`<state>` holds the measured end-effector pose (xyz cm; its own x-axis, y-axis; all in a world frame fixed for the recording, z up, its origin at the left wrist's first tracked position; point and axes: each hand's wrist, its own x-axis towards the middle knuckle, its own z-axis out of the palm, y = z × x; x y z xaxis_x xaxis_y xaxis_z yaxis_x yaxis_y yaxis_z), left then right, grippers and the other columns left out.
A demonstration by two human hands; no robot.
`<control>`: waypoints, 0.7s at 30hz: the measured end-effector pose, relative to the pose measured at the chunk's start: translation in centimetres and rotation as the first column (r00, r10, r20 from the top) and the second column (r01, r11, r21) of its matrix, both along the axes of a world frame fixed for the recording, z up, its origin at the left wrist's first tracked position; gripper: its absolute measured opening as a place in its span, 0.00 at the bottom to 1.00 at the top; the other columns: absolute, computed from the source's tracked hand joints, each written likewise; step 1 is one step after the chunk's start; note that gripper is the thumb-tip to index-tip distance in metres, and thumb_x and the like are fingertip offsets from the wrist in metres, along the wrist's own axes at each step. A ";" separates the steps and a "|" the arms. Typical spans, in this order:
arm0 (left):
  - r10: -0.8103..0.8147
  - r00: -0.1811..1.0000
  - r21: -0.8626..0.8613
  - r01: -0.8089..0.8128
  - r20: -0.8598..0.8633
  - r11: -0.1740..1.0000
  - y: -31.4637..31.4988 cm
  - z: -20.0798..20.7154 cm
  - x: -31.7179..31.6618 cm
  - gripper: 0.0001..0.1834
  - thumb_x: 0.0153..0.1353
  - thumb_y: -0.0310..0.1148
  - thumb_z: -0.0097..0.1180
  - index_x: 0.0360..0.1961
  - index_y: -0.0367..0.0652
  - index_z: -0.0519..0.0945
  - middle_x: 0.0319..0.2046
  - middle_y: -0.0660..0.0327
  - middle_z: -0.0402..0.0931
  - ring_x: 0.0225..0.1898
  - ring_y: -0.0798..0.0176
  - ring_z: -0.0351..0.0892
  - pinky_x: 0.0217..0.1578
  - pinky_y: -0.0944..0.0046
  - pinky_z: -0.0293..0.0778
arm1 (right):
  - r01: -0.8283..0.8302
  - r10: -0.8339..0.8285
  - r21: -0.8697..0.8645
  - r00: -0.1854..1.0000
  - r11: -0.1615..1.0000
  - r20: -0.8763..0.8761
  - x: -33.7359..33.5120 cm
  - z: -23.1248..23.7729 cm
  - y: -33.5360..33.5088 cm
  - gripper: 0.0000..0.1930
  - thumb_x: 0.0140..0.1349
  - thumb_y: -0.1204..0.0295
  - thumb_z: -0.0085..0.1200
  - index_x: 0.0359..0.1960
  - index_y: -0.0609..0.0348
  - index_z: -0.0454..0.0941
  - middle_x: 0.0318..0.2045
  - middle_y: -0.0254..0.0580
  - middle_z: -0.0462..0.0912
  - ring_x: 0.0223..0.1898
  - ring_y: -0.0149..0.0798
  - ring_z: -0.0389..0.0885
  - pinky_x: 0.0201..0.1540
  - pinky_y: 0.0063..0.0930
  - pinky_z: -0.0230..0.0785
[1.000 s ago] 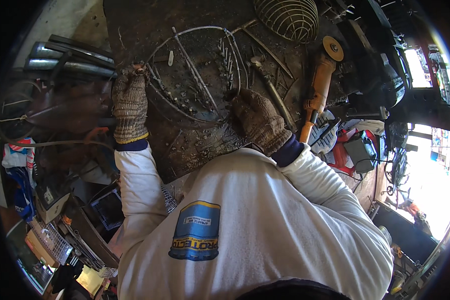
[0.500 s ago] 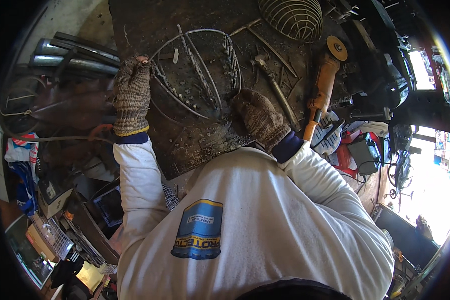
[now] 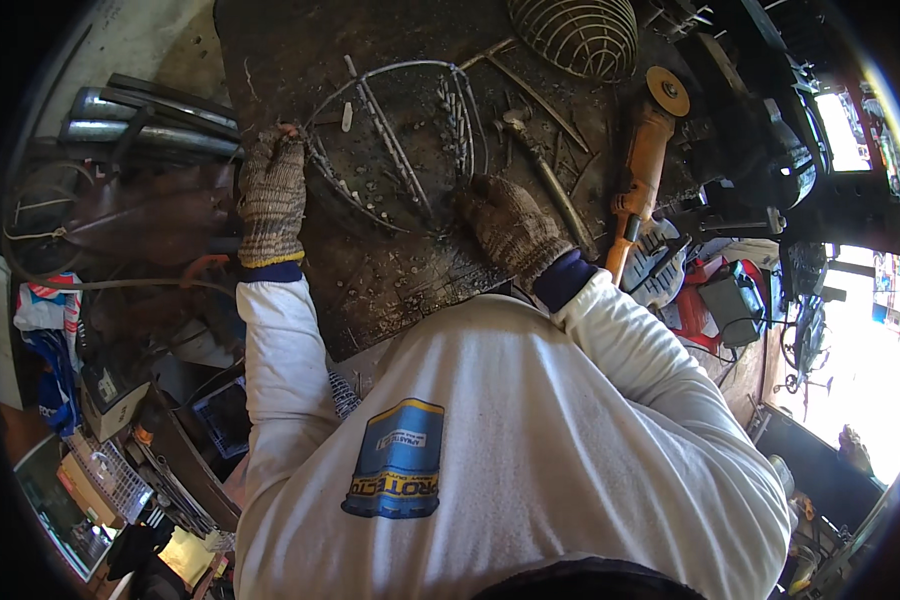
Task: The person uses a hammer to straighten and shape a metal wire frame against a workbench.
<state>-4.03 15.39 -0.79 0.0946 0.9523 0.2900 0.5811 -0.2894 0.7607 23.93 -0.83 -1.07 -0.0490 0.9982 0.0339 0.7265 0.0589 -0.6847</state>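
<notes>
Metal ring frame lies on the dark worktable: rim looks formed, bars span it. Whether joints remain unfixed, can't tell. Left hand at its left edge, right hand curled by its lower right; can't confirm either grip. Angle grinder lies unheld, far right.

My left hand and right hand are wearing rough, matt knitted-cloth gloves. The round frame is showing dull grey metal, its rods looking coarse. The tabletop is looking dark, scuffed and gritty. The pipes are gleaming like smooth metal, while my white shirt is showing soft, matt, creased cloth.
</notes>
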 end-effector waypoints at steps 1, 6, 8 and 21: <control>-0.006 1.000 -0.034 0.006 -0.011 0.999 -0.2 0.1 -0.1 0.15 0.70 0.44 0.56 0.48 0.46 0.83 0.42 0.60 0.84 0.45 0.61 0.81 0.49 0.60 0.74 | -0.098 0.086 0.138 0.992 0.986 0.093 0.2 -0.1 -0.1 0.19 0.72 0.59 0.47 0.48 0.62 0.82 0.36 0.63 0.84 0.43 0.58 0.84 0.47 0.49 0.75; 0.079 0.954 -0.025 -0.090 -0.288 0.996 -0.6 0.6 0.1 0.19 0.71 0.50 0.53 0.50 0.49 0.83 0.46 0.57 0.84 0.49 0.52 0.83 0.51 0.54 0.75 | 0.013 -0.020 -0.186 0.999 0.983 -0.036 0.2 3.1 0.1 0.20 0.71 0.58 0.47 0.50 0.61 0.82 0.41 0.64 0.83 0.45 0.59 0.83 0.50 0.49 0.74; 0.104 0.941 -0.035 -0.121 -0.321 0.992 -1.3 1.2 0.5 0.19 0.71 0.51 0.52 0.50 0.51 0.83 0.47 0.56 0.84 0.50 0.50 0.82 0.51 0.52 0.76 | 0.016 -0.013 -0.220 1.000 0.975 0.018 0.4 3.2 0.3 0.20 0.71 0.58 0.47 0.50 0.61 0.82 0.41 0.63 0.84 0.44 0.60 0.83 0.50 0.49 0.74; 0.116 0.957 -0.011 -0.123 -0.266 0.992 -2.0 1.2 1.0 0.17 0.73 0.46 0.52 0.52 0.47 0.83 0.49 0.56 0.84 0.52 0.53 0.83 0.52 0.56 0.75 | 0.408 -0.425 -0.156 0.737 0.900 -0.526 -0.2 2.9 -0.7 0.19 0.70 0.61 0.56 0.53 0.65 0.80 0.43 0.52 0.86 0.47 0.48 0.85 0.52 0.36 0.75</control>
<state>-3.02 13.39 0.46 0.0491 0.9686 0.2439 0.7913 -0.1867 0.5822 23.71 -1.55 1.82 0.3896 0.9154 -0.1013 0.1898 -0.1875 -0.9637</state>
